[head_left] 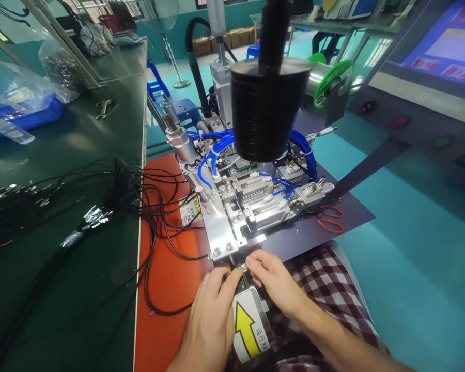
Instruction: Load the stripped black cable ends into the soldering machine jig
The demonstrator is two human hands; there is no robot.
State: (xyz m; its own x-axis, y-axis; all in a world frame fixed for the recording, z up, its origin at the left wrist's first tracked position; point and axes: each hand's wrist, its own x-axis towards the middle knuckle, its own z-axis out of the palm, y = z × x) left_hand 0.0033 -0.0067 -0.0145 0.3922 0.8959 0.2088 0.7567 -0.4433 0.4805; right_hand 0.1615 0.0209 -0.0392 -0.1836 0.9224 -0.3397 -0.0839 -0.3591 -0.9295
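My left hand (216,305) is closed at the front end of the metal fixture (225,235), thumb and forefinger together. A black cable (170,313) runs from the left and passes under this hand. My right hand (273,281) pinches at the same spot, its fingertips on the small end of the cable, where tiny thin coloured wires (245,267) show. Both sets of fingertips nearly meet, so most of the cable end is hidden. Just below them lies a black rail part with a white label and yellow arrow (246,330).
A black air nozzle (269,111) hangs over the machine with blue tubes (220,142). Red-handled scissors (331,219) lie on the dark plate. Bundled black cables (116,196) cover the bench at left. A screen panel (430,77) and wire spool (333,82) stand right.
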